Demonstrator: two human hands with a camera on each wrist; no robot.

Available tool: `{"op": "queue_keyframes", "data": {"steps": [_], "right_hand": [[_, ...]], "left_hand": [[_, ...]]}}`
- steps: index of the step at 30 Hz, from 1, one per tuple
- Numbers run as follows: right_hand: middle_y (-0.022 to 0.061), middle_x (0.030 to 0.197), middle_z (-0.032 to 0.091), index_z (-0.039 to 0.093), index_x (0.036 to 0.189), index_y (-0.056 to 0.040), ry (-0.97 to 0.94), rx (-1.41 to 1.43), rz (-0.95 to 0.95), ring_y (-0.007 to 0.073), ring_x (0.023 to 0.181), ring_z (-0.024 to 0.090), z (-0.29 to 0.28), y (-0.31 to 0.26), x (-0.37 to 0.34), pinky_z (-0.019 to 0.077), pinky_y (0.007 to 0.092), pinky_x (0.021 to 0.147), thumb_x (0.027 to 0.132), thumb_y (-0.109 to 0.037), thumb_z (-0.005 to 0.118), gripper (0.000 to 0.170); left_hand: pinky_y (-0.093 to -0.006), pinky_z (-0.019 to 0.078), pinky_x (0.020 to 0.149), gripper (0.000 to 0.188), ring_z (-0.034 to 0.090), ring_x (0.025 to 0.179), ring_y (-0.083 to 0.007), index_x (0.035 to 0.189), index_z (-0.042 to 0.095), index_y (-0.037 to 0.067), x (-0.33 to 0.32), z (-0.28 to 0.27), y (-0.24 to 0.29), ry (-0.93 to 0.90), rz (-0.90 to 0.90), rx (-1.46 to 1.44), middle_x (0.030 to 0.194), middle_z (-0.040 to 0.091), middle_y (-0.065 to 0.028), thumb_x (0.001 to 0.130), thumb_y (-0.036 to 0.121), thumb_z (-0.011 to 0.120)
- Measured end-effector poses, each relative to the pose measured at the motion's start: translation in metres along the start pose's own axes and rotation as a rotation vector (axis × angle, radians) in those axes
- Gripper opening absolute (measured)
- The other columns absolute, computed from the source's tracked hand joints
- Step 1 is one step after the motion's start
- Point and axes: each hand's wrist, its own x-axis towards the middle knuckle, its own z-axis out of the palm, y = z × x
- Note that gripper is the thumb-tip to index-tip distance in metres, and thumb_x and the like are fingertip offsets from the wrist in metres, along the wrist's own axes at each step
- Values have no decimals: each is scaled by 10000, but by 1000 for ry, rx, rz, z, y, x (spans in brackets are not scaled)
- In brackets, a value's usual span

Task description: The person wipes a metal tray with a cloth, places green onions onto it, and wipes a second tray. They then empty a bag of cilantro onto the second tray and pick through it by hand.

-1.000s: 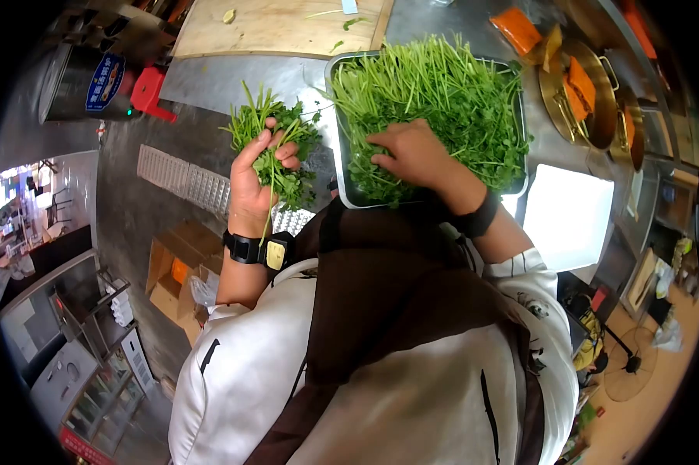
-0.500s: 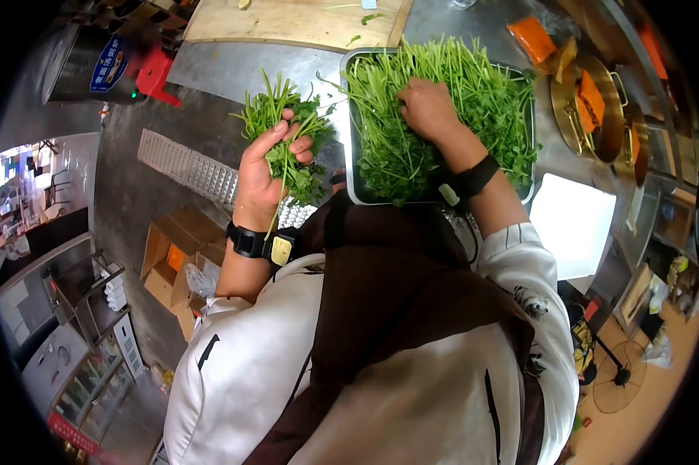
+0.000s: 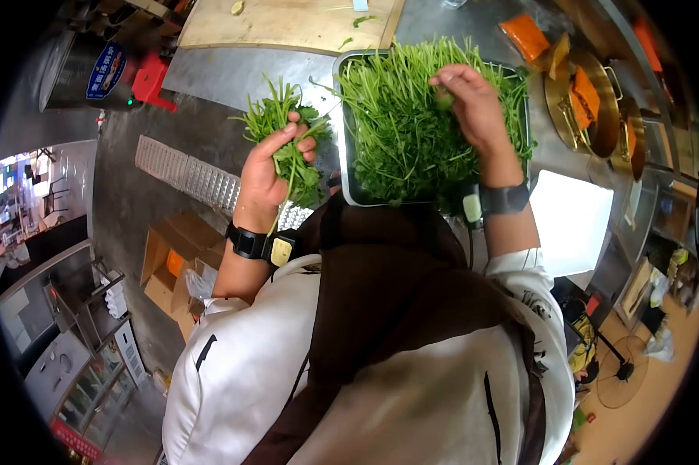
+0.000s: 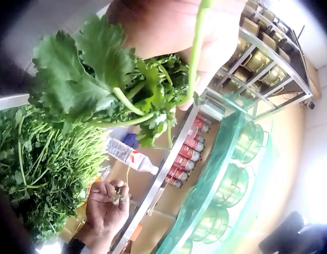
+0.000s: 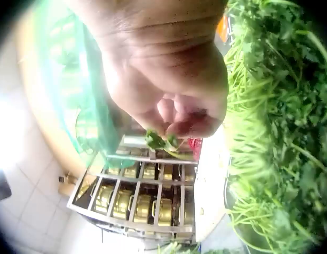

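Observation:
My left hand grips a bunch of cilantro, its stems pointing up and away and one long stem hanging down past the wrist. In the left wrist view broad leaves stick out beneath the palm. Beside it stands a metal tray heaped with more cilantro, stems toward the far side and leaves toward the apron. Over the tray's right part, my right hand pinches a small cilantro sprig between thumb and fingers, its leaves showing below the fingertips in the right wrist view.
A wooden board with scraps lies beyond the tray. To the right are an orange packet, a brass-coloured pot and a white container. A cardboard box sits low on the left.
My right hand has moved from the leaves at the tray's near left up over the stems, then right, and now shows a small sprig in its fingers. The left hand keeps its bunch, barely moving.

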Motion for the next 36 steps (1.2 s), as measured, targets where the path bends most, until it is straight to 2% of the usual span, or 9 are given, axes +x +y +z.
{"op": "queue_keyframes", "data": {"steps": [3, 6, 13, 15, 18, 21, 22, 27, 36], "right_hand": [[21, 882, 644, 667, 905, -63, -65, -319, -133, 95, 779, 573, 43, 7, -18, 480, 235, 692, 847, -118, 627, 88], [92, 888, 607, 640, 908, -23, -341, -750, -644, 187, 740, 594, 83, 28, -33, 483, 292, 709, 790, -76, 646, 129], [96, 911, 606, 620, 981, -20, -387, -378, 64, 227, 760, 615, 56, 24, -24, 493, 319, 688, 774, -64, 628, 213], [106, 868, 604, 637, 964, -34, -63, -1037, -457, 258, 739, 602, 36, 48, -6, 491, 333, 673, 760, -60, 622, 206], [121, 819, 598, 657, 898, -40, -92, -1395, -691, 287, 727, 585, 30, 59, 4, 486, 333, 658, 748, -68, 623, 156], [109, 792, 592, 666, 839, -37, -131, -1474, -593, 244, 701, 580, 22, 67, 14, 475, 310, 641, 730, -98, 668, 125], [109, 792, 592, 666, 839, -37, -135, -1473, -596, 244, 701, 580, 18, 67, 14, 475, 310, 641, 730, -98, 668, 125], [13, 789, 613, 649, 884, -26, 75, -29, 69, 102, 692, 562, 6, 28, -3, 467, 236, 639, 831, -99, 641, 91], [105, 955, 637, 588, 993, -23, -73, -13, -158, 184, 858, 630, 22, -13, -25, 509, 308, 803, 893, -76, 536, 125]], "left_hand": [[-276, 460, 657, 243, 504, 761, -151, 1091, 545, 58, 6, 2, -9, -6, -24, 99, 996, 551, -70, 850, 61, 573], [-294, 489, 626, 404, 588, 743, -156, 1211, 510, 18, 9, 17, -26, 41, -83, 277, 893, 613, -80, 825, 67, 618], [-284, 461, 603, 222, 535, 738, -178, 1039, 546, 58, 15, -11, -27, 120, -43, 70, 900, 597, -71, 820, 48, 587], [-286, 450, 594, 204, 513, 742, -192, 1012, 531, 56, 10, -9, -22, 191, -34, 51, 907, 588, -80, 816, 43, 584], [-293, 430, 589, 214, 498, 722, -184, 1030, 528, 61, 8, -12, -18, 133, -7, 39, 879, 577, -69, 824, 56, 585], [-289, 429, 604, 212, 496, 724, -181, 1027, 528, 63, 4, -10, -15, 111, -8, 47, 875, 570, -65, 824, 60, 590], [-289, 429, 604, 212, 496, 724, -181, 1027, 528, 63, 4, -8, -15, 113, -4, 46, 875, 570, -65, 824, 60, 590], [-284, 413, 616, 269, 484, 722, -166, 1092, 533, 36, 3, -5, -17, 84, -23, 118, 872, 546, -46, 832, 81, 587], [-286, 415, 635, 329, 481, 729, -159, 1153, 526, 15, 10, 11, -27, 32, -81, 216, 887, 541, -50, 846, 117, 585]]}}
